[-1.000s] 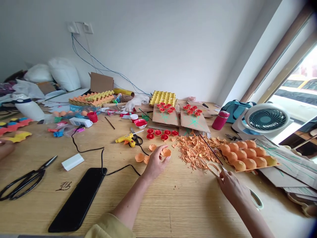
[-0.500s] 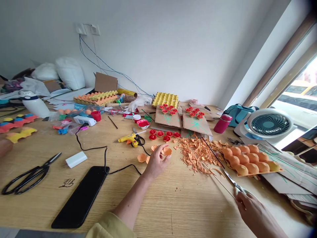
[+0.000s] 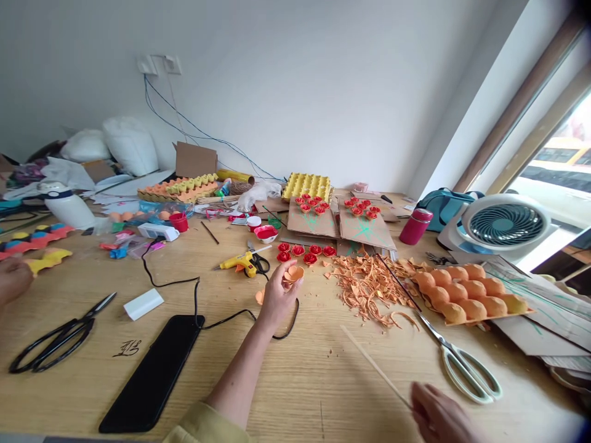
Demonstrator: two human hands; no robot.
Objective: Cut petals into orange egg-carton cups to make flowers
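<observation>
My left hand is closed around petal-edged orange cups cut from egg carton, which seem nested. Partly behind that hand, another orange cup lies on the table. At the lower right, my right hand, blurred by motion, grips the near end of a thin pale stick. The stick points forward and left over bare wood. To the right of it lie scissors with white handles. Several red painted flowers sit just beyond my left hand, beside a yellow glue gun.
Orange scraps are heaped beside an orange egg carton. Black scissors and a black phone-like slab lie at the left, with a black cord crossing the table. Another person's hand touches a yellow carton piece.
My right hand has pulled back and left with the stick, away from the white-handled scissors. My left hand has shifted slightly left, and fewer loose orange cups show on the table.
</observation>
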